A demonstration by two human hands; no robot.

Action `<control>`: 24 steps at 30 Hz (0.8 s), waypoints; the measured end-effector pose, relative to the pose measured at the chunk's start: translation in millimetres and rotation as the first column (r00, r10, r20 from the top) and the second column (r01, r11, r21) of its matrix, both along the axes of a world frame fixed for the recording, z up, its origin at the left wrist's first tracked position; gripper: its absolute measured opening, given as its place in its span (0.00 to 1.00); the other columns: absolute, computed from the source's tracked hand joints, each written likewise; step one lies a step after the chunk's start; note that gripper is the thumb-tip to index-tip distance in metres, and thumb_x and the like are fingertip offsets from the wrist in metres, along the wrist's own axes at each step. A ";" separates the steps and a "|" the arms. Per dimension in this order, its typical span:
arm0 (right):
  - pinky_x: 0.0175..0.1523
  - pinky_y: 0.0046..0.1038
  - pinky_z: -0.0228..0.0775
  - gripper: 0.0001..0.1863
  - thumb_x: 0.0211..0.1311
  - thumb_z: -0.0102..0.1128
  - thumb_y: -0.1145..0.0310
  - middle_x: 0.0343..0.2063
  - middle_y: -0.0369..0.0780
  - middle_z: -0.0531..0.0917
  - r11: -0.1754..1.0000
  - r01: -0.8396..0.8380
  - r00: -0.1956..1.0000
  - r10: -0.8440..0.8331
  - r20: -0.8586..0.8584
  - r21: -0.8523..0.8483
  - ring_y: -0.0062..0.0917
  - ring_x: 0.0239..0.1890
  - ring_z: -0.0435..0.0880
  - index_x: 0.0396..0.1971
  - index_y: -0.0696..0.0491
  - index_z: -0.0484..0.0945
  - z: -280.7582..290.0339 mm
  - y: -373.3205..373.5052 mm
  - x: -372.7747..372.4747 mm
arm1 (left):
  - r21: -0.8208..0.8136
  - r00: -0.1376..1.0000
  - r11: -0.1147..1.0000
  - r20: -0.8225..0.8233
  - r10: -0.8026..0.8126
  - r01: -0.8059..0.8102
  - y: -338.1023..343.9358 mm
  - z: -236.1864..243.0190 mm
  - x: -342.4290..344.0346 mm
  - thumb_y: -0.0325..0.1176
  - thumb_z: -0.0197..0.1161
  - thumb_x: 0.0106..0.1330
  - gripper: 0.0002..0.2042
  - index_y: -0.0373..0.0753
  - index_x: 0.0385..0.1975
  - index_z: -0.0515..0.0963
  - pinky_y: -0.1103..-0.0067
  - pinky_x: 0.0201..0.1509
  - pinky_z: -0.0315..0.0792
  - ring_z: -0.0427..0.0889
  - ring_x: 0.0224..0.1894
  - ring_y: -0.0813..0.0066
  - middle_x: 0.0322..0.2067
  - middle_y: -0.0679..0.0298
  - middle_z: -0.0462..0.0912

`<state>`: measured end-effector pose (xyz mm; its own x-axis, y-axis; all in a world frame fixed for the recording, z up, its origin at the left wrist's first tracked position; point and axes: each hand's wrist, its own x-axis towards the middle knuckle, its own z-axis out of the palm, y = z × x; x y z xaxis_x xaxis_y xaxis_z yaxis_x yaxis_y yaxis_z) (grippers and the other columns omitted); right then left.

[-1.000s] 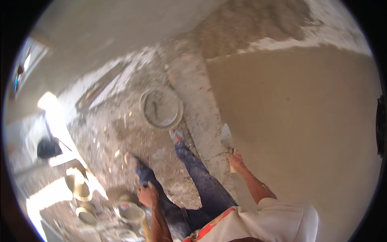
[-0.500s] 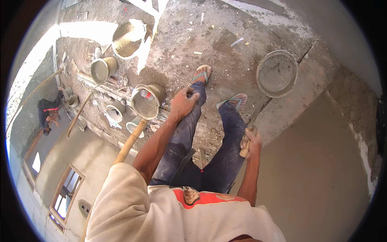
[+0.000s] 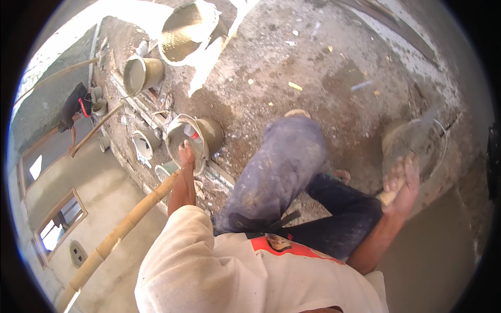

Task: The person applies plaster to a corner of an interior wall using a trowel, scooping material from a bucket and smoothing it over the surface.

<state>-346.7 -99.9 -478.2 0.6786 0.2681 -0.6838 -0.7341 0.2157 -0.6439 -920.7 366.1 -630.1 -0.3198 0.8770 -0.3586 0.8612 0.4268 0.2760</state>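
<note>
My right hand (image 3: 403,182), smeared by motion, is closed round the wooden handle of a trowel (image 3: 389,195). Its blurred blade seems to reach over a round mortar basin (image 3: 389,138) at the right. At the left, my left hand (image 3: 186,154) is over the mouth of a tilted bucket (image 3: 211,136). Its fingers look partly spread, just below a clear bottle with a red label (image 3: 192,132) inside that bucket. Whether the fingertips touch the bucket is hard to make out.
A bamboo pole (image 3: 122,232) slants up beside my left arm. More buckets (image 3: 152,73) stand at the left, with a large mortar tub (image 3: 188,34) behind. Another person (image 3: 75,109) bends over at the far left. Wet smooth cement (image 3: 433,250) covers the lower right.
My left hand has left my knee and moved left to the bucket with the bottle. My right hand has carried the trowel right and forward to the basin. My legs are now bent lower.
</note>
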 end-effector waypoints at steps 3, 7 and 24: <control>0.20 0.22 0.68 0.24 0.81 0.47 0.69 0.37 0.41 0.76 0.986 0.157 0.984 -0.161 0.073 0.062 0.19 0.21 0.69 0.71 0.59 0.63 -0.8 -17.4 6.4 | 0.161 0.949 0.948 0.209 0.238 -0.273 26.2 -55.7 -3.3 0.58 0.53 0.77 0.38 0.30 0.74 0.63 0.59 0.70 0.69 0.72 0.71 0.49 0.71 0.43 0.70; 0.32 0.33 0.79 0.26 0.86 0.31 0.65 0.54 0.50 0.76 0.799 -0.151 0.954 -0.038 0.299 0.582 0.24 0.26 0.68 0.76 0.58 0.54 -25.3 -54.3 6.0 | 0.027 0.783 0.862 0.432 0.447 -0.507 77.8 -105.7 -18.2 0.62 0.49 0.78 0.33 0.44 0.72 0.67 0.42 0.52 0.79 0.85 0.53 0.43 0.61 0.51 0.80; 0.18 0.16 0.62 0.07 0.77 0.55 0.69 0.27 0.31 0.73 0.979 0.082 0.864 -0.165 0.476 0.189 0.11 0.16 0.68 0.50 0.52 0.75 -12.2 48.8 1.8 | -0.305 0.807 0.933 0.492 0.326 -0.191 91.2 -110.1 -98.8 0.40 0.66 0.74 0.18 0.30 0.53 0.79 0.61 0.34 0.87 0.86 0.44 0.56 0.49 0.56 0.85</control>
<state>-345.0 -51.1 -490.4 0.9482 0.2356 -0.2132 -0.2961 0.4117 -0.8619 -1019.5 457.3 -740.2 -0.2254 0.6594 -0.7172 0.4590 0.7212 0.5189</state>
